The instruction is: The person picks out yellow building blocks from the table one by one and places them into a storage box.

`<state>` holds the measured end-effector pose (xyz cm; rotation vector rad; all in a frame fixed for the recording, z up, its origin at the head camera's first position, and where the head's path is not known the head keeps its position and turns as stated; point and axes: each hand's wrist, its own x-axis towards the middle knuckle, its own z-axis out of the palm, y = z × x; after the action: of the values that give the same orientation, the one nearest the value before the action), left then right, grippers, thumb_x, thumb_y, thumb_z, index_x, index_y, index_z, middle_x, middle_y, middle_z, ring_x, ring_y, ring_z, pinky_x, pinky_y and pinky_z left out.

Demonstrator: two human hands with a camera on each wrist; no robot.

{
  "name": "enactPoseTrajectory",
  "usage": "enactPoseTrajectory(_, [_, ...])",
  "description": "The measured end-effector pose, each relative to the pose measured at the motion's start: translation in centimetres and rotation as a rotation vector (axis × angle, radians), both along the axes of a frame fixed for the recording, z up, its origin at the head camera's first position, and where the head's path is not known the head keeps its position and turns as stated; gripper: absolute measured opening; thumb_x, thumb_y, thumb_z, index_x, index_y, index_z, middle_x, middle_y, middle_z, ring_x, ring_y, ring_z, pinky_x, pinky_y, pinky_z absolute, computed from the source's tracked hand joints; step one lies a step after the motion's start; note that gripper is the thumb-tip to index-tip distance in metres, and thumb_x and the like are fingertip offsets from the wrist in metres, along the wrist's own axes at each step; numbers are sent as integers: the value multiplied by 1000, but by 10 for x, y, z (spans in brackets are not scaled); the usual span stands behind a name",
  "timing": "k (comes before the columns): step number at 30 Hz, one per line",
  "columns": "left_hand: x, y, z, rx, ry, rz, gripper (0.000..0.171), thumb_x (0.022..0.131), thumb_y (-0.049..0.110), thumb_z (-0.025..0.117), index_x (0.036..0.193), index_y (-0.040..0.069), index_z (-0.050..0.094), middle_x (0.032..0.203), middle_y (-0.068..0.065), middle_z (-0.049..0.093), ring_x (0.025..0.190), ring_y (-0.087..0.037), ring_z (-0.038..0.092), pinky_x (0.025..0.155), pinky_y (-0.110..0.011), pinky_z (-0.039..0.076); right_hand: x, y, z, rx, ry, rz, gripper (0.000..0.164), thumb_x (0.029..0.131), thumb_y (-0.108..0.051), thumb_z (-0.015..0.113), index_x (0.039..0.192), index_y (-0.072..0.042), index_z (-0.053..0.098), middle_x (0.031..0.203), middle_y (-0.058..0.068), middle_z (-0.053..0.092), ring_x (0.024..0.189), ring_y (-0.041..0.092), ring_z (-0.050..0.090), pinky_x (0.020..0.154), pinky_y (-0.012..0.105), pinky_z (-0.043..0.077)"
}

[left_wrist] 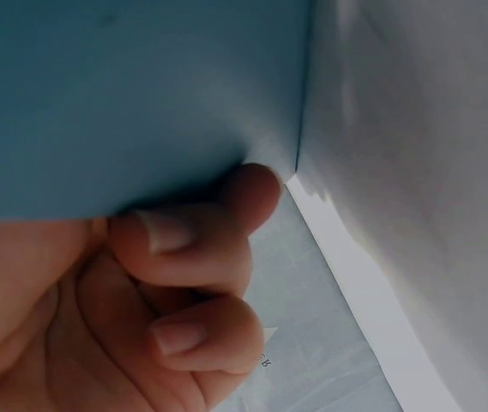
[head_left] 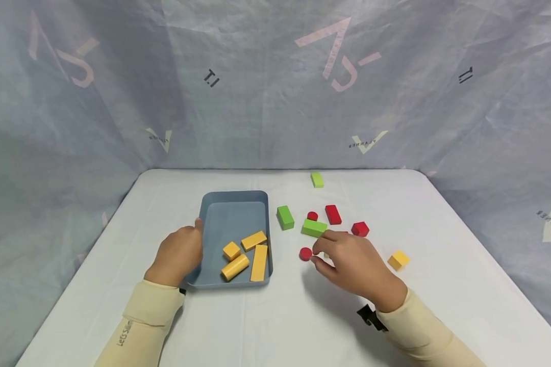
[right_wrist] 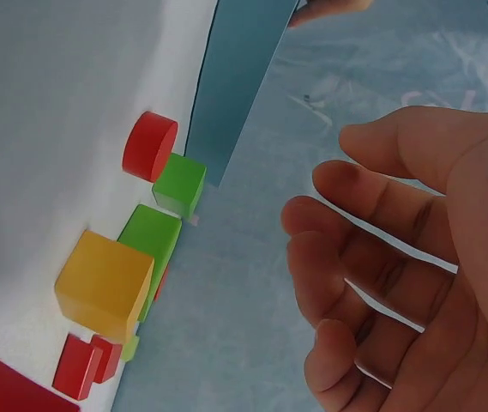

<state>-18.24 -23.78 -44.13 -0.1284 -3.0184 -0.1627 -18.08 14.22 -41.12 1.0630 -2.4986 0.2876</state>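
My left hand (head_left: 176,255) grips the left wall of a blue-grey tray (head_left: 270,224). Its curled fingers press against the tray's outer side (left_wrist: 141,103) in the left wrist view. Inside the tray lie yellow blocks: a cube (head_left: 231,251), a cylinder (head_left: 235,267) and two oblong pieces (head_left: 259,263). Over the loose blocks hovers my right hand (head_left: 351,262), its fingers loosely bent and nothing between them. A red disc (head_left: 305,254) lies just left of its fingertips. Beneath the hand is a yellow block (right_wrist: 102,287), mostly hidden in the head view.
Green blocks (head_left: 285,217) stand right of the tray, with another green block (head_left: 317,180) near the back edge. Red pieces (head_left: 333,214) lie around them, including a red block (head_left: 360,229) further right. A yellow cube (head_left: 398,260) sits right of my right hand. Grey cloth (head_left: 275,102) hangs behind the white table.
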Motion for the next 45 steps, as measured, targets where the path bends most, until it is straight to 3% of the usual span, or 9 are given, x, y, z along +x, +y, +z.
enactPoseTrajectory(18, [0,1,2,0,-38,17,53,96,-2,61,145,-18,46,111,-30,71,74,-23,68,63,-41,58,5,24,-2,7,-63,-78,7,87,-24,79,89,-28,74,92,-13,68,71,-1,56,53,20,43])
enactPoseTrajectory(31, [0,1,3,-5,-25,5,53,95,-2,63,143,-19,47,108,-30,72,73,-23,68,61,-41,58,-1,32,-13,-4,-70,-115,16,84,-27,84,97,-22,75,103,-8,69,90,9,65,60,28,53])
enactPoseTrajectory(45, [-1,0,2,2,-29,6,55,94,-3,63,144,-19,46,109,-30,72,71,-21,66,60,-40,57,-10,35,-26,-14,-105,-126,23,82,-23,86,102,-16,76,111,-1,68,102,15,64,70,32,59])
